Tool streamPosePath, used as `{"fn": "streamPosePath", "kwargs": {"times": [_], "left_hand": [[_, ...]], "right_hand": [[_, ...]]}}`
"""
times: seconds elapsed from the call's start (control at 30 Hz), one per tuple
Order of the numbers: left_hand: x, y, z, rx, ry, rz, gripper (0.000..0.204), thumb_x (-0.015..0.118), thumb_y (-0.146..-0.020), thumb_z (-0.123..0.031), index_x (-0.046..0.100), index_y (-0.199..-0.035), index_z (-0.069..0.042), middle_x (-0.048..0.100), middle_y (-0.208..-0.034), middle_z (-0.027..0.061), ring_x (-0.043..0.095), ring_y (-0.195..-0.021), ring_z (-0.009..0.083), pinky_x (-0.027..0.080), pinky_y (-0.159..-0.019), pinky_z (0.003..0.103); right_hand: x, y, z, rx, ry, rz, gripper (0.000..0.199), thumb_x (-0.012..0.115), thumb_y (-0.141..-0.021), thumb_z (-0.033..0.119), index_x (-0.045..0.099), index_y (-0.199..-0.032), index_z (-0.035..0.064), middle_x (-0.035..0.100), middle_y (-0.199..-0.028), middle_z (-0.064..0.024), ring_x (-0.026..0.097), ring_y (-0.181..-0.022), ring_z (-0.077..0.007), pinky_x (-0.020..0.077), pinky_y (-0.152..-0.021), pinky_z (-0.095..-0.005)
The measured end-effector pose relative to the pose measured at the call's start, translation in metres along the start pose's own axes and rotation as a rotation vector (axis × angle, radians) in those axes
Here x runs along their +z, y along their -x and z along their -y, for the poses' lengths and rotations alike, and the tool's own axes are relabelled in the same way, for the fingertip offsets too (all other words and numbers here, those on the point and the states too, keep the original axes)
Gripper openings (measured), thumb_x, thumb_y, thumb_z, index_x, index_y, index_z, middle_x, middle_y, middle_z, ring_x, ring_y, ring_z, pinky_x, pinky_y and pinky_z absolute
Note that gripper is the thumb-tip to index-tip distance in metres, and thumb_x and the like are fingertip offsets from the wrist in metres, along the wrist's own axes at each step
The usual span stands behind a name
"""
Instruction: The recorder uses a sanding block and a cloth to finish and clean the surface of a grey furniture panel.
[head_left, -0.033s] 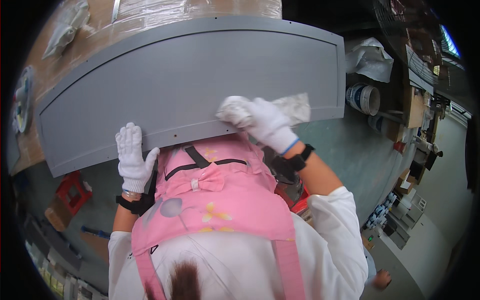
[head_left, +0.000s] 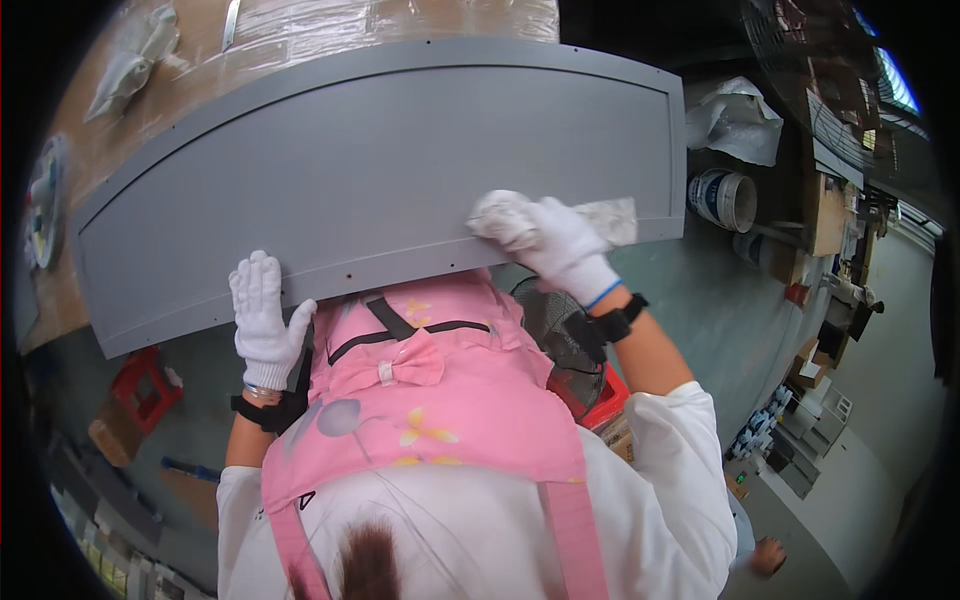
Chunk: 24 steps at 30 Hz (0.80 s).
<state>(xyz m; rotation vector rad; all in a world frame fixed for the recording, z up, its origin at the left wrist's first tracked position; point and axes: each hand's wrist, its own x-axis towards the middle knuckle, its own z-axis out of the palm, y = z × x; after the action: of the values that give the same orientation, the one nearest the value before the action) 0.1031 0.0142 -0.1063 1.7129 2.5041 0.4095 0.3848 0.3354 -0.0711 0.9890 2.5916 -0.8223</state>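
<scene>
A long grey panel [head_left: 380,150] with a raised border and small holes along its edge lies before me. My left hand [head_left: 262,310], in a white knit glove, rests on the panel's near border with fingers stretched out. Also gloved, my right hand [head_left: 565,245] is closed around a crumpled whitish cloth [head_left: 610,222] and presses it on the panel near the right part of the near border. Part of the cloth bunches out ahead of the fingers, and its other end trails to the right.
Under the panel is a surface covered in plastic film [head_left: 290,25]. A white bucket [head_left: 738,203] and a plastic bag [head_left: 735,120] are at the right. A red stool [head_left: 150,385] stands on the floor at left, a red crate [head_left: 600,400] by my right side. Someone's hand [head_left: 768,556] shows at lower right.
My right hand has slid the cloth a little to the right along the panel's near edge. The left hand has stayed in about the same place.
</scene>
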Motion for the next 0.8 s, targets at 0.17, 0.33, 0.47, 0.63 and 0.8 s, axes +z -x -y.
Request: {"fn": "streamPosePath", "kwargs": {"times": [0.17,0.33,0.47,0.63,0.8], "left_hand": [[0.005,-0.006,-0.001,-0.109,-0.049,-0.074,0.073,0.071,-0.088,-0.031,0.041,-0.148,-0.002,0.042,-0.151,0.0196,0.035,-0.143,0.0383,0.027,-0.12,0.05],[0.0,0.0,0.018,-0.309,-0.151,-0.149,0.072,0.069,-0.091,-0.031,0.038,-0.15,-0.004,0.04,-0.152,0.02,0.034,-0.142,0.0393,0.027,-0.119,0.049],[0.007,0.012,0.02,-0.484,-0.237,-0.09,0.07,0.061,-0.096,-0.04,0.035,-0.152,-0.007,0.035,-0.155,0.021,0.031,-0.143,0.0421,0.026,-0.118,0.051],[0.02,0.026,0.029,-0.588,-0.285,0.016,0.07,0.053,-0.099,-0.048,0.033,-0.153,-0.009,0.03,-0.157,0.0221,0.03,-0.141,0.0455,0.027,-0.117,0.053],[0.02,0.025,0.029,-0.649,-0.305,0.06,0.073,0.052,-0.099,-0.051,0.029,-0.155,-0.01,0.027,-0.159,0.0223,0.028,-0.142,0.046,0.025,-0.118,0.052]], "right_hand": [[-0.066,0.038,-0.119,0.661,0.169,-0.094,0.054,0.072,-0.082,0.039,0.059,-0.129,0.0145,0.059,-0.126,-0.0174,0.059,-0.117,-0.0389,0.0487,-0.098,-0.0439],[-0.103,0.048,-0.136,0.743,-0.113,-0.359,0.058,0.072,-0.081,0.041,0.06,-0.13,0.0121,0.065,-0.122,-0.0167,0.062,-0.115,-0.0348,0.0479,-0.099,-0.04],[-0.112,0.035,-0.175,0.741,-0.348,-0.597,0.057,0.072,-0.082,0.034,0.06,-0.131,0.0066,0.069,-0.119,-0.0155,0.066,-0.108,-0.0275,0.0488,-0.094,-0.0351],[-0.133,-0.013,-0.214,0.598,-0.436,-0.895,0.056,0.071,-0.084,0.031,0.06,-0.131,0.0021,0.068,-0.119,-0.0131,0.065,-0.104,-0.0218,0.0495,-0.091,-0.0335],[-0.148,-0.085,-0.22,0.602,0.025,-0.724,0.047,0.07,-0.085,0.039,0.064,-0.12,0.0078,0.064,-0.119,-0.02,0.062,-0.11,-0.0402,0.0502,-0.095,-0.0465]]}}
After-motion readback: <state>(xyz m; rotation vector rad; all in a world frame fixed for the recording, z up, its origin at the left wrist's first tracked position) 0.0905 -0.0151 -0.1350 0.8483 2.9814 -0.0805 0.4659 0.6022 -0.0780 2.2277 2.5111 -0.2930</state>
